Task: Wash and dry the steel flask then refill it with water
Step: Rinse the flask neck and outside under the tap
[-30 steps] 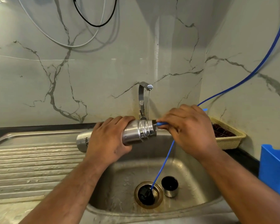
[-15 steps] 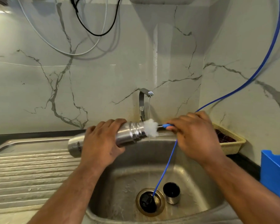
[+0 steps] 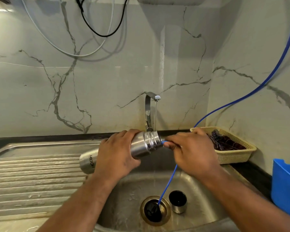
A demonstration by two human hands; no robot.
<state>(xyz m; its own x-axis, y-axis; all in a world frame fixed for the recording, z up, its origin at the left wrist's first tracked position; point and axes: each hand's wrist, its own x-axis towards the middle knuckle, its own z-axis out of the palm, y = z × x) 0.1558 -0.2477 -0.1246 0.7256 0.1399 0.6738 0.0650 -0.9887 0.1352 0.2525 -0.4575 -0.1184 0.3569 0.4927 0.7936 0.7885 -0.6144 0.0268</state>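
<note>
Fingers (image 3: 122, 137) of left hand (image 3: 114, 158) wrap steel flask (image 3: 141, 145); right hand (image 3: 191, 153) pinches blue brush handle (image 3: 164, 141) at mouth | advice: hold flask steady over sink (image 3: 132, 190); stroke full depth, twisting

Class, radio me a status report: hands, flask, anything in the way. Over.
Left hand grips steel flask, held sideways over sink. Right hand pinches blue handle at its mouth. Blue tube hangs down into drain.
</note>
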